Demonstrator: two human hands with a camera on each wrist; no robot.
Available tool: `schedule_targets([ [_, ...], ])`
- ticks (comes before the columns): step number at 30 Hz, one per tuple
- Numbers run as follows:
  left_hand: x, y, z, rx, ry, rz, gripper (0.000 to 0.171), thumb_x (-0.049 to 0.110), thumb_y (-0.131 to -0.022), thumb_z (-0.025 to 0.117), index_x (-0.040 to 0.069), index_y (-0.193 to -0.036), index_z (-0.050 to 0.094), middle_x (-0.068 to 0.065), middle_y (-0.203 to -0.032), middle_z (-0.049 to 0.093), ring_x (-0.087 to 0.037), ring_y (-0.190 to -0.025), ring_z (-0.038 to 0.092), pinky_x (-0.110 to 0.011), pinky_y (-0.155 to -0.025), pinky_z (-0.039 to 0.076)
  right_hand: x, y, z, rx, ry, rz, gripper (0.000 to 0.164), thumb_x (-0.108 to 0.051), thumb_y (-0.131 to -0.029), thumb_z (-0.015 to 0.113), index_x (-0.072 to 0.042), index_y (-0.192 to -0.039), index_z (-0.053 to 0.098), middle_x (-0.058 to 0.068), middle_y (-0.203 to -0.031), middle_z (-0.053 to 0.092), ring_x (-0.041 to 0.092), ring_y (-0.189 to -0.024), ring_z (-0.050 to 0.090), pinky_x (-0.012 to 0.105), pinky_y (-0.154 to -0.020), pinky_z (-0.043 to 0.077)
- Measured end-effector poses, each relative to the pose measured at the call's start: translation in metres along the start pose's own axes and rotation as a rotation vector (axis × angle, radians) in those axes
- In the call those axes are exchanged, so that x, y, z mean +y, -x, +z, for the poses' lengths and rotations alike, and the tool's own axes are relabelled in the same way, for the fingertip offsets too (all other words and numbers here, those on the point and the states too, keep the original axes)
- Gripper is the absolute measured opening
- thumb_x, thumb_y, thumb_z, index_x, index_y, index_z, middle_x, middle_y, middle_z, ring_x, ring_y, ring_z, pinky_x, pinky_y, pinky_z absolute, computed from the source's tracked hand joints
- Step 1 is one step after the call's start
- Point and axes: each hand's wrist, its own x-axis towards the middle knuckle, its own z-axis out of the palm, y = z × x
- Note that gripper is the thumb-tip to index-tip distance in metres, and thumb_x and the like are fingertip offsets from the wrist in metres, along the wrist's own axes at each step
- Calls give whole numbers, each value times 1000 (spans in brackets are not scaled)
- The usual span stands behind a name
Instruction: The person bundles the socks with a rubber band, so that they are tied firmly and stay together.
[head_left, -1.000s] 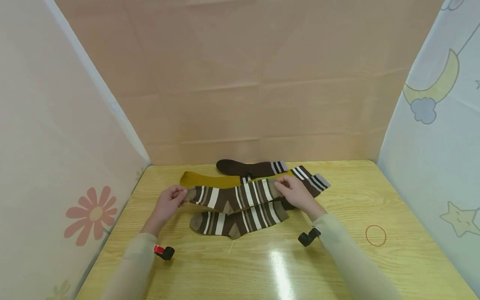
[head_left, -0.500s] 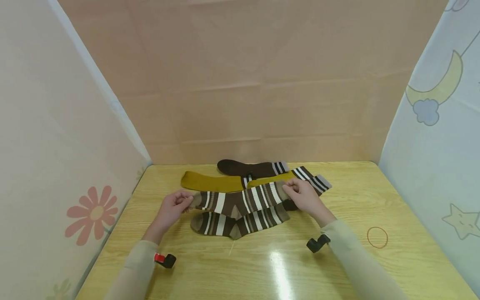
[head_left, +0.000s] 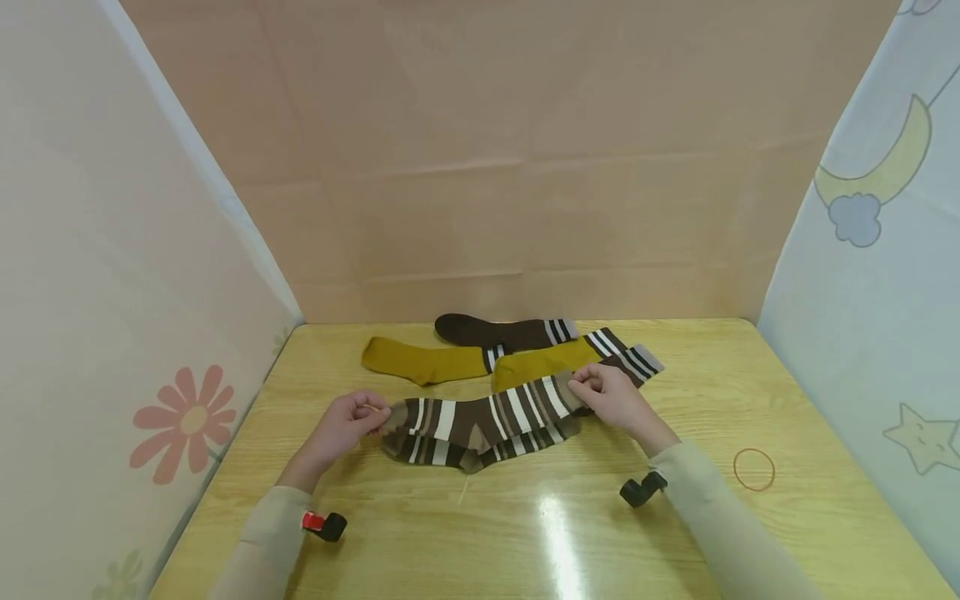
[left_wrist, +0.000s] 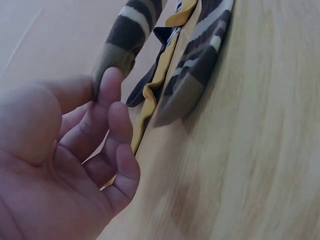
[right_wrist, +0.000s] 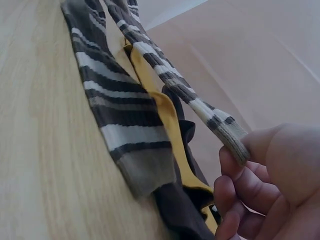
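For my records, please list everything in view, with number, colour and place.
Table: 1, yellow wood grain, below.
Back panel: 1, pinkish tan, behind.
Side panels: 2, pale, printed, left and right.
Held striped sock: 1, brown, white, tan, raised at centre.
Lying striped sock: 1, same colours, on the table.
Mustard socks: 2, mustard, striped cuffs, farther back.
Dark socks: 2, brown, striped cuffs, rear and right.
Thin ring: 1, orange, table's right side.
Sleeves: 2, beige, on both arms.
Wrist cameras: 2, mostly black, at sleeve ends.
Left hand: 1, pinching the held striped sock's toe.
Right hand: 1, pinching that sock's cuff.
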Motion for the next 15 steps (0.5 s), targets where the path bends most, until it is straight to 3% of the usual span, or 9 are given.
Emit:
schedule_targets([
  [7,-5,5,-2,-111,-6,-5,21,12,-106,64,-6,-116,64,-16,-92,76,-28,-88,75,-35,-84,62,4,5,6,-13,34,-3,20,-25,-106,66,-5,-110,70,0,-85,69,18,-78,58,35,-74,48],
  [15,-10,6,-3,-129,-61,-12,22,17,-106,66,-3,-114,66,-14,-86,75,-26,-85,74,-31,-73,57,8,8,12,-38,75,-25,15,-23,-104,68,-8,-107,70,-3,-85,70,15,-78,61,36,-77,49],
])
